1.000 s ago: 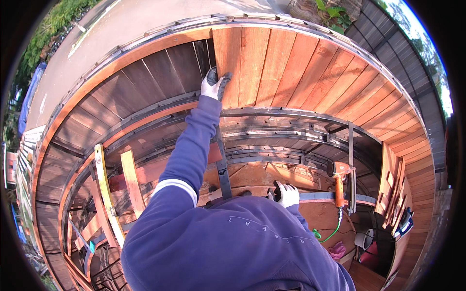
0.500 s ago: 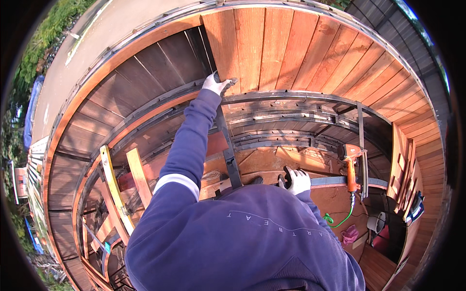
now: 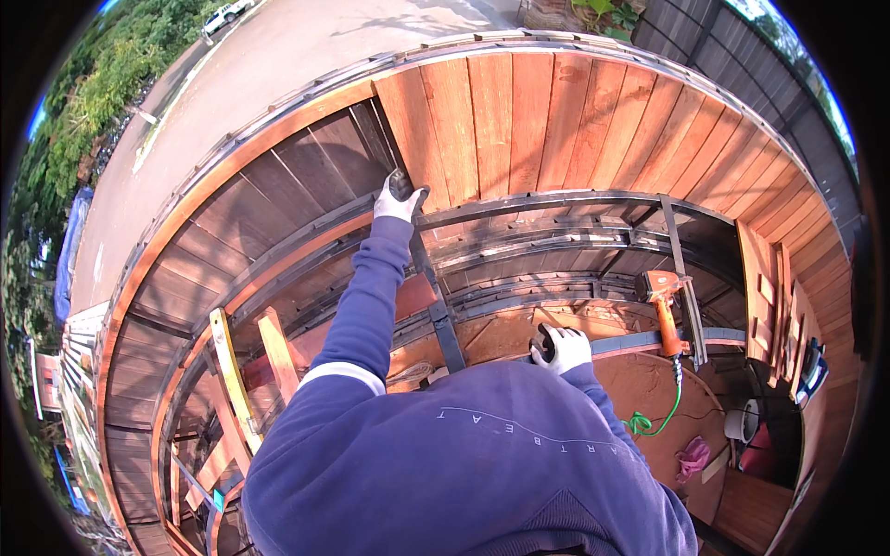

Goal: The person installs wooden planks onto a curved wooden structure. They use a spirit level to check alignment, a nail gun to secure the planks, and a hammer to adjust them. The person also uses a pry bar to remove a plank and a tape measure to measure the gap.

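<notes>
Lower down the plank's edge than a second ago, the person's left hand (image 3: pixel 396 201), in a white glove with a dark grey palm, has slid to the bottom left corner of a smooth orange-brown wooden plank (image 3: pixel 413 139). That plank is the end one of a curved row of matching boards (image 3: pixel 575 120), and it reaches from the outer rim down to a black metal rail (image 3: pixel 542 199). Thumb and fingers are spread in a C, the thumb over the plank's face, the fingertips at its left edge; I see a gap between them. Left of that edge lie weathered grey-brown slats (image 3: pixel 278 181).

Right hand (image 3: pixel 565 350), gloved alike, rests low in front of the body beside a curved blue-grey strip (image 3: pixel 640 341). Its fingers bend forward, the thumb side dark; from where I stand I cannot tell whether they hold anything.

Further right, an orange-handled power tool (image 3: pixel 666 315) stands upright near the rail, a bright green hose (image 3: pixel 669 408) trailing below it. Crumpled pink cloth (image 3: pixel 692 459) lies beyond the hose. On the left, a long yellow spirit level (image 3: pixel 235 375) leans beside a pale wooden strip (image 3: pixel 277 347). Both arms wear a purple-blue sweatshirt (image 3: pixel 417 463), with a white band around the left sleeve.
</notes>
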Demonstrator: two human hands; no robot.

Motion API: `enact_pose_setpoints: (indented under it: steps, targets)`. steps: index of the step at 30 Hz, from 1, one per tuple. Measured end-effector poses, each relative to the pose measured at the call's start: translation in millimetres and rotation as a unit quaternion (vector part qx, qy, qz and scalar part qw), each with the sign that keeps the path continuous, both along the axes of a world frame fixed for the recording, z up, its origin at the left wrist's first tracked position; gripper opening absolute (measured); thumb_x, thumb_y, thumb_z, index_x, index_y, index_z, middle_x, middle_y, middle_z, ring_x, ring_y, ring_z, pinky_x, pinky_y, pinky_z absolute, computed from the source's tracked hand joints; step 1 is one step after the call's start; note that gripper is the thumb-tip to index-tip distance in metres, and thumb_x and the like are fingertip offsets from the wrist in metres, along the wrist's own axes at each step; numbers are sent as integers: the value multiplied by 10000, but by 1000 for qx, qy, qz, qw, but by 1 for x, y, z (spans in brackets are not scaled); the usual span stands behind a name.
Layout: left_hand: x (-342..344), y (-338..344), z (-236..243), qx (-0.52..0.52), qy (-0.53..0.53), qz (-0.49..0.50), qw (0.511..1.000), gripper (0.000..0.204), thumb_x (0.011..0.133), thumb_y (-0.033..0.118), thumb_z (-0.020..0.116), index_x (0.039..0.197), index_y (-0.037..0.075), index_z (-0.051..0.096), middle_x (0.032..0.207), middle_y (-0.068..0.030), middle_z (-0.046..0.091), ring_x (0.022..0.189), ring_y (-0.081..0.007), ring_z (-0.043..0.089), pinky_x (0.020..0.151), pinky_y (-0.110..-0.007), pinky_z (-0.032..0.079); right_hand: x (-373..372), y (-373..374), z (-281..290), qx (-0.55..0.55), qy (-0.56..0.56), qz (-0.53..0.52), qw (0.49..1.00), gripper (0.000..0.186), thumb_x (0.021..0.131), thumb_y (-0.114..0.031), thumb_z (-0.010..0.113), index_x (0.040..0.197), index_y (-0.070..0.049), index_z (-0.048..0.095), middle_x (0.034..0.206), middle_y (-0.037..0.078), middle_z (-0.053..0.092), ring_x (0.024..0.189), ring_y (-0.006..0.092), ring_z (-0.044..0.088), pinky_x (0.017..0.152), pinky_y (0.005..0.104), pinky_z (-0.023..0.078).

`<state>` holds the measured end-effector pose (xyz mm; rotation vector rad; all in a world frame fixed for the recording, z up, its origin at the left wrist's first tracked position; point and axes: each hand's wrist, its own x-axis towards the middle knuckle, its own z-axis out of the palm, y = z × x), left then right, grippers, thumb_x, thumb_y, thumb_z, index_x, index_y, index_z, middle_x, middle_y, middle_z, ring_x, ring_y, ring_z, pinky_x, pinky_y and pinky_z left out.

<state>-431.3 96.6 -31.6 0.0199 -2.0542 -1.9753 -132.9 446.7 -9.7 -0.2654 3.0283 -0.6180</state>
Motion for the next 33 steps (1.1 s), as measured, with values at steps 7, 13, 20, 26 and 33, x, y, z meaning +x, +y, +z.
enact_pose_setpoints:
  steps: [7, 13, 20, 26, 33]
  targets:
    - [213, 22, 56, -247, 12, 18, 969, 431, 794, 175, 732, 1202, 116, 604, 1034, -142, 675, 963, -342, 652, 862, -400, 523, 3, 13, -27, 61, -67, -39, 995, 477, 836, -462, 661, 1165, -117, 659, 910, 146, 725, 814, 318, 703, 786, 422, 536]
    - [325, -134, 82, -331, -49, 382, 861, 396, 829, 187, 708, 1187, 48, 612, 1104, -148, 658, 1045, -329, 623, 929, -391, 491, -12, 16, -18, 66, -101, 17, 993, 397, 894, -411, 630, 1155, -115, 668, 991, 140, 727, 918, 322, 699, 816, 413, 542]
    - [488, -262, 75, -448, -559, 406, 568, 818, 760, 499, 739, 1412, 109, 434, 1363, -156, 502, 1237, -354, 501, 1020, -491, 424, -25, 20, -34, 69, -120, 6, 990, 378, 872, -366, 666, 1133, -94, 681, 1024, 154, 719, 932, 329, 690, 843, 404, 531]
    - [522, -280, 50, -448, -582, 395, 551, 738, 732, 458, 763, 1334, 115, 509, 1269, -144, 540, 1190, -337, 520, 988, -482, 435, -28, 23, -41, 50, -86, -9, 995, 272, 876, -324, 670, 1073, -140, 708, 981, 132, 726, 906, 319, 694, 813, 405, 535]
    - [525, -247, 80, -468, -432, 479, 604, 645, 691, 394, 802, 1220, 124, 550, 1149, -142, 569, 1119, -345, 561, 928, -487, 449, -32, 35, -50, 60, -99, -24, 993, 369, 885, -369, 671, 1100, -70, 694, 1027, 159, 719, 958, 305, 690, 866, 382, 521]
